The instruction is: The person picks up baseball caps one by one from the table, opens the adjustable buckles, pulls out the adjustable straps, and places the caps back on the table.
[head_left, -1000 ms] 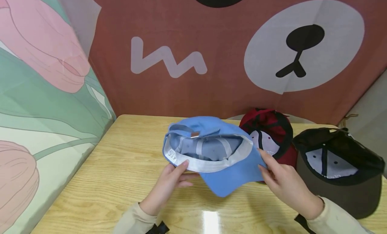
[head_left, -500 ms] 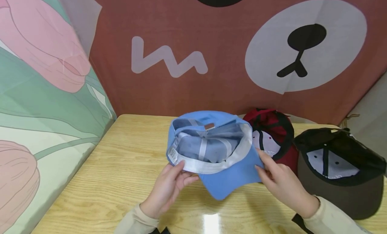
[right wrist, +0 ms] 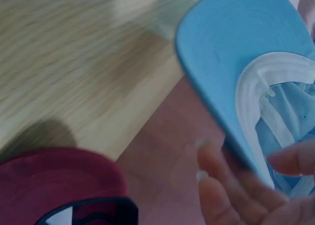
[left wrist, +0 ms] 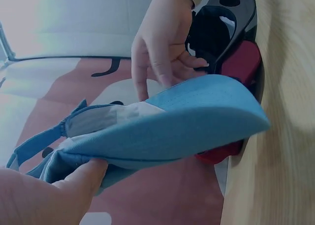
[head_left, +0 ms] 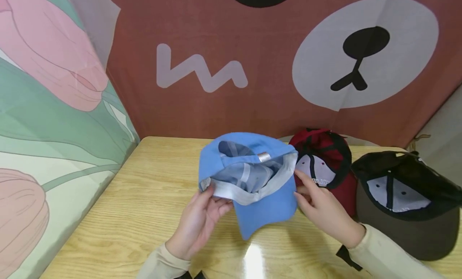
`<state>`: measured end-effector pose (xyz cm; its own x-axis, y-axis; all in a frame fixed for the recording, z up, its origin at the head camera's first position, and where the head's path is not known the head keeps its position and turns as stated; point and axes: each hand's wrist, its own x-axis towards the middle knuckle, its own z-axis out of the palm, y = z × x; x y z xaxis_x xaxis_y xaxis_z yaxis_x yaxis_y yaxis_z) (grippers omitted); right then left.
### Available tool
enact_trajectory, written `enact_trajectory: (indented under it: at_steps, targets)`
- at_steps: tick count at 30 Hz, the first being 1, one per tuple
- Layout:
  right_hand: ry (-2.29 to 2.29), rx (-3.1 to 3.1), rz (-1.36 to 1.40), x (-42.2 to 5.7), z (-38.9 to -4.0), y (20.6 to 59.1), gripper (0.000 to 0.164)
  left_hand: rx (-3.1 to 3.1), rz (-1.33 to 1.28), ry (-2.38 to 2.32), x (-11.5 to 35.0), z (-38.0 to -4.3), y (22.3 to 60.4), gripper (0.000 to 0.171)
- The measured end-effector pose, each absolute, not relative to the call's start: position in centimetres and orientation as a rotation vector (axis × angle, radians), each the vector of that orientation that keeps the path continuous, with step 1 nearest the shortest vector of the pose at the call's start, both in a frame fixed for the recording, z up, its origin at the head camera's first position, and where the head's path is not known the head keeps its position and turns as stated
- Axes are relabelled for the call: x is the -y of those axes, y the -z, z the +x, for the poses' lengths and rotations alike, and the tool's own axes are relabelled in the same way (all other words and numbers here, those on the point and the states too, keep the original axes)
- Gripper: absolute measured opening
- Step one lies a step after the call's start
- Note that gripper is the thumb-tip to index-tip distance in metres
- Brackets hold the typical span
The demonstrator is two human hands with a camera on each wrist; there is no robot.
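Observation:
A light blue baseball cap (head_left: 267, 207) is held up over the table, its inside with the white sweatband tilted toward the head camera. My left hand (head_left: 198, 219) grips the cap's left edge, the thumb over the sweatband and the other fingers underneath. My right hand (head_left: 321, 207) is at the right side, with index finger and thumb extended at the edge of the sweatband and brim. In the right wrist view, the right hand's fingers (right wrist: 216, 200) are spread around that edge. The blue brim (left wrist: 197, 121) points toward the table in the left wrist view.
A dark red cap (head_left: 344, 191) with black trim lies upturned behind the right hand. Farther right is a black cap (head_left: 415, 239) with a dark brown brim, also upturned. Behind the wooden table (head_left: 119, 215) hangs a brown cloth (head_left: 216, 114) with a bear's face.
The blue cap has turned and tilted, bringing its back strap opening more into view. My right hand has shifted left along with the brim, its fingers loosening from their pinch.

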<state>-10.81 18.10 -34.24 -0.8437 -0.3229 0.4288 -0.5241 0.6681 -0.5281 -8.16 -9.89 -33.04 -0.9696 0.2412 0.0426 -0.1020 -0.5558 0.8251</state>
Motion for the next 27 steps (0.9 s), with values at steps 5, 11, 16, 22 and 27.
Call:
enact_trajectory:
  at_steps: [5,11,16,22,27]
  targets:
    - [-1.048,2.563,0.586,-16.9,-11.7,32.8,0.067,-1.378,0.226,-2.61,10.0,-8.1,32.8,0.044]
    - [-1.058,2.398,0.64,-15.9,-13.2,31.2,0.066,-1.411,0.272,-2.601,9.9,-8.2,33.1,0.048]
    - [-1.041,2.27,0.712,-14.9,-13.9,30.7,0.051,-1.415,0.285,-2.588,9.7,-8.2,33.2,0.048]
    - [-1.006,2.171,0.761,-14.0,-14.3,30.1,0.047,-1.419,0.346,-2.586,9.5,-8.2,33.3,0.054]
    - [-0.987,2.073,0.788,-13.6,-14.8,29.6,0.041,-1.46,0.328,-2.598,9.2,-8.1,33.3,0.054]
